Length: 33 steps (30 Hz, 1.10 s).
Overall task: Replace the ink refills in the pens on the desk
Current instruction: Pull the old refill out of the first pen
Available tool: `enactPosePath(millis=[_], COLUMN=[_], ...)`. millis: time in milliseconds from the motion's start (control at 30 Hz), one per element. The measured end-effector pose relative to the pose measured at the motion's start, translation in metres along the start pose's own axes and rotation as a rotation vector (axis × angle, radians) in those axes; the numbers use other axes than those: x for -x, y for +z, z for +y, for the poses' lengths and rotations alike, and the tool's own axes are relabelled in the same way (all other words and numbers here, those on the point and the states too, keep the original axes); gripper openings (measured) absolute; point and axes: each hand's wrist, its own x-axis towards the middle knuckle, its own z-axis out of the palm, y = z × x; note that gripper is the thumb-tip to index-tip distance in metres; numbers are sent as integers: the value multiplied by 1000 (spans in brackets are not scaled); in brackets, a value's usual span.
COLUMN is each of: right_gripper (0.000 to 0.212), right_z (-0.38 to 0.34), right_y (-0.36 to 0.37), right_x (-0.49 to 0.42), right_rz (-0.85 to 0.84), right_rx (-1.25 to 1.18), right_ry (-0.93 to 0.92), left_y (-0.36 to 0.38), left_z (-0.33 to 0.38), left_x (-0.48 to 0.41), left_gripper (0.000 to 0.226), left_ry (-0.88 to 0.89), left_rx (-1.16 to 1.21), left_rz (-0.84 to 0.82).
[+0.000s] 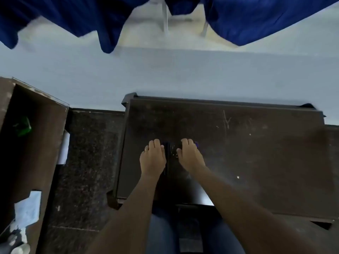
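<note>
The view is blurred. My left hand point(153, 158) and my right hand point(189, 155) lie palm down, side by side, on a dark brown desk point(247, 153). Between them lies a dark pen point(167, 158), lengthwise toward me, close to my left hand's fingertips. Thin bluish sticks, perhaps refills point(196, 143), peek out by my right hand's fingers. Both hands have curled fingers resting on or near these items; whether either one grips anything is unclear.
A second brown desk point(36, 143) stands at the left with a green object point(23, 126) and white paper point(27, 209) on it. Dark speckled floor point(88, 162) separates the desks. A pale wall and blue curtains point(256, 19) lie ahead.
</note>
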Motion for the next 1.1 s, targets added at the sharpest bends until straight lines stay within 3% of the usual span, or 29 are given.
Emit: enactPosePath(millis=[233,433,733,1000,1100], right_gripper=[19,26,15,29,31], right_z=[2,5,14,18,19], right_y=[56,87,99,84,81], right_x=[-33,-50,-51,-48,-49], right_rz=[-81,-32,100,355,335], right_rx=[-150,-116,-52,-717,-914], right_ry=[146,154,134,174,199], left_y=[45,75,91,85,83], left_z=[-32,-48,-46,-25,-13], left_x=[0,0,3,-13,-14], left_gripper=[26,25,37,24,24], left_ry=[-85,-129,-144,-28,13], left_rx=[5,40,102,466,509], left_rz=[-40,-35,71,162,16])
